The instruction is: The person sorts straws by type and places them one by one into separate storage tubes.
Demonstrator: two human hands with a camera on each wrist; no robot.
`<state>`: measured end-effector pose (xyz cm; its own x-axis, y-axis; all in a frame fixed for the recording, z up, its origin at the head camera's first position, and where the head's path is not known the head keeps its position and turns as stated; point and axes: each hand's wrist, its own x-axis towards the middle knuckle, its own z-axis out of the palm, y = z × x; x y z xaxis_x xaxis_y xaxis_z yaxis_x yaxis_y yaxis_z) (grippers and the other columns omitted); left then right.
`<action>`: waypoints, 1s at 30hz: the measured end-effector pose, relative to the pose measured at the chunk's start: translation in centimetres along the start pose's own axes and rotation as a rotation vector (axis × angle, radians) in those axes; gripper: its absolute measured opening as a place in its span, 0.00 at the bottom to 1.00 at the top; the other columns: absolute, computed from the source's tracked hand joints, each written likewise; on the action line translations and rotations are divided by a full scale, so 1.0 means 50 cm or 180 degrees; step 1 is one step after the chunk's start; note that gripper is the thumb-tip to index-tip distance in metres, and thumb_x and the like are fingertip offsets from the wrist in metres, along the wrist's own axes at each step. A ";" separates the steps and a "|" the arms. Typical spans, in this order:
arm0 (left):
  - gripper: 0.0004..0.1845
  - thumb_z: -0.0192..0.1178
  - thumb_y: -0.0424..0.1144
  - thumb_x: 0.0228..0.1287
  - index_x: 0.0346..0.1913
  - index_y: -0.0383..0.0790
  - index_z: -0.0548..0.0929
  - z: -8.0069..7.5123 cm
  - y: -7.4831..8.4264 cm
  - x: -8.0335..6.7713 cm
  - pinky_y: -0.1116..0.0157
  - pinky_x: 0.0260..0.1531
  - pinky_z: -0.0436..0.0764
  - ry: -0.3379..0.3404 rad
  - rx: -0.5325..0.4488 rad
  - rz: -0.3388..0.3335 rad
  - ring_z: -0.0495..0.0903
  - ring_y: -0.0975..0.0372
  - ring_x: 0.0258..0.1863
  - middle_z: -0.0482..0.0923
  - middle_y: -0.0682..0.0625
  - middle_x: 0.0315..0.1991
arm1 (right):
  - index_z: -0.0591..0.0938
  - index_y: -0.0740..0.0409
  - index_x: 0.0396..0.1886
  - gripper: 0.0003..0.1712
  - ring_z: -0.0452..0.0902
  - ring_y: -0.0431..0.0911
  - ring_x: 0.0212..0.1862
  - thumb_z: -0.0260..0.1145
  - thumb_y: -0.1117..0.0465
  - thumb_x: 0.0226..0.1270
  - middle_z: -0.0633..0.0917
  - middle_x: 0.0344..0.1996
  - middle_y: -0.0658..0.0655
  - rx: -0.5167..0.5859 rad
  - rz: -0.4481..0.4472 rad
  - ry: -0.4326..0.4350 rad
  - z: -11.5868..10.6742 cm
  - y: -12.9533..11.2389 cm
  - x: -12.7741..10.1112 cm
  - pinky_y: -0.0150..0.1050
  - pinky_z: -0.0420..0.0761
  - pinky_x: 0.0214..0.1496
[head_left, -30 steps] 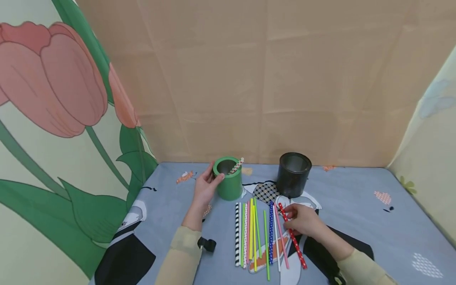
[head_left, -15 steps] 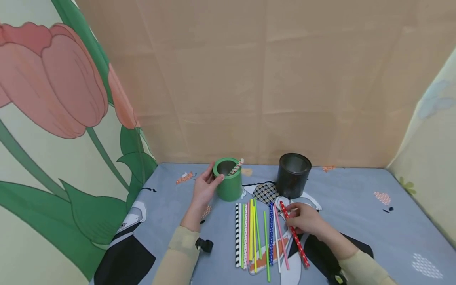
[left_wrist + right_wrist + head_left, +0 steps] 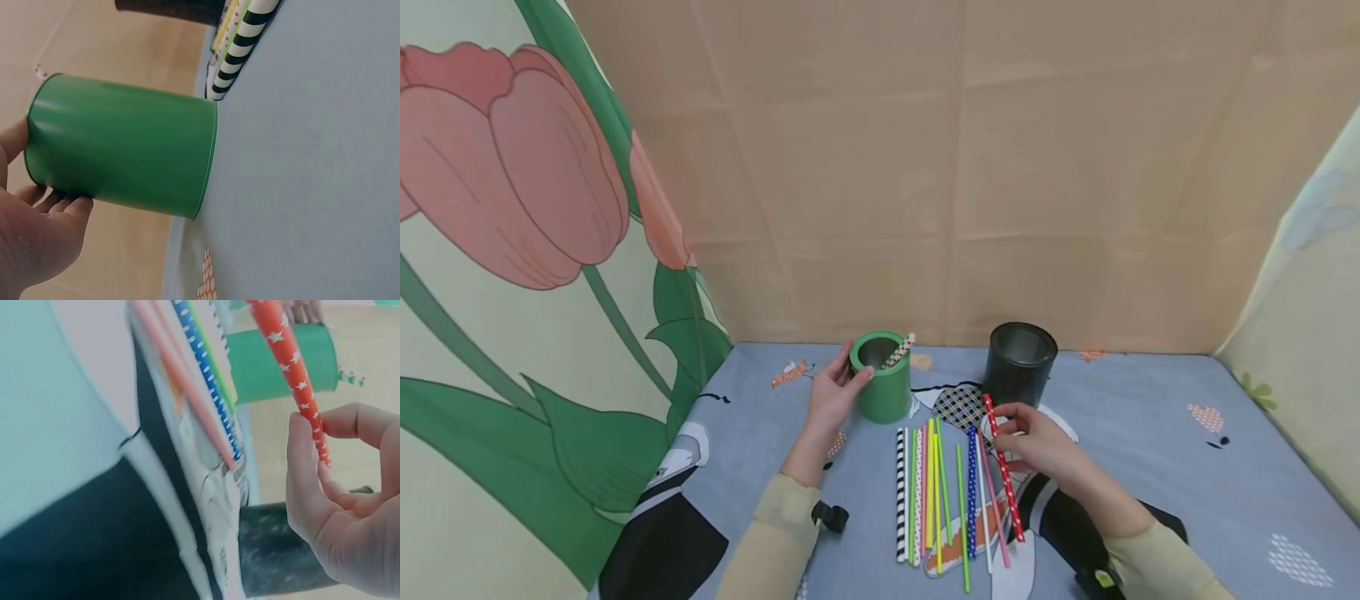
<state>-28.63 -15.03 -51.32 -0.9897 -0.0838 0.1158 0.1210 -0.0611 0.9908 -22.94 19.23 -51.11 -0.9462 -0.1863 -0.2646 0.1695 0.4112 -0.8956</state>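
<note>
The left hand [image 3: 833,393] curls round the green cup [image 3: 882,377], while the right hand [image 3: 1032,442] pinches a red starred straw [image 3: 1002,467], seemingly tilted off the surface [image 3: 1150,450].

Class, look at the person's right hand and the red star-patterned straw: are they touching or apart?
Touching. In the right wrist view the right hand pinches the red straw between thumb and fingers; the head view agrees.

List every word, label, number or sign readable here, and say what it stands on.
None: no readable text in any view.
Green cup, black cup: plain, unlabelled.
Red straw in the right hand: white stars only.
Cloth: printed patterns, no letters.
</note>
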 end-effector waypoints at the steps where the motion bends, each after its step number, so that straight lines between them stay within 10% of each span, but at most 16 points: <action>1: 0.40 0.73 0.37 0.71 0.81 0.41 0.67 0.000 0.000 0.000 0.58 0.76 0.69 0.0003 -0.0013 0.0003 0.61 0.48 0.81 0.59 0.43 0.83 | 0.69 0.64 0.75 0.36 0.81 0.53 0.48 0.71 0.60 0.74 0.80 0.52 0.63 0.0029 -0.0023 0.0011 0.002 -0.005 0.000 0.51 0.93 0.46; 13: 0.40 0.71 0.33 0.73 0.82 0.38 0.65 0.001 0.000 -0.001 0.54 0.77 0.69 -0.0011 0.0004 -0.0011 0.59 0.47 0.82 0.58 0.41 0.83 | 0.66 0.65 0.76 0.34 0.84 0.54 0.54 0.67 0.58 0.79 0.80 0.61 0.71 0.0486 -0.0279 0.0248 0.024 -0.058 0.005 0.52 0.93 0.49; 30: 0.41 0.73 0.37 0.71 0.82 0.38 0.65 -0.002 -0.006 0.005 0.57 0.77 0.68 -0.0022 -0.0049 0.0048 0.59 0.48 0.82 0.59 0.43 0.83 | 0.66 0.59 0.79 0.33 0.82 0.44 0.51 0.63 0.54 0.83 0.83 0.55 0.55 0.1314 -0.0472 0.0581 0.065 -0.126 0.020 0.39 0.91 0.50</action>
<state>-28.93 -15.11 -51.61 -0.9883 -0.0780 0.1312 0.1370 -0.0752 0.9877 -24.06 13.54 -46.89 -0.9952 -0.0413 -0.0892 0.0894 -0.0038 -0.9960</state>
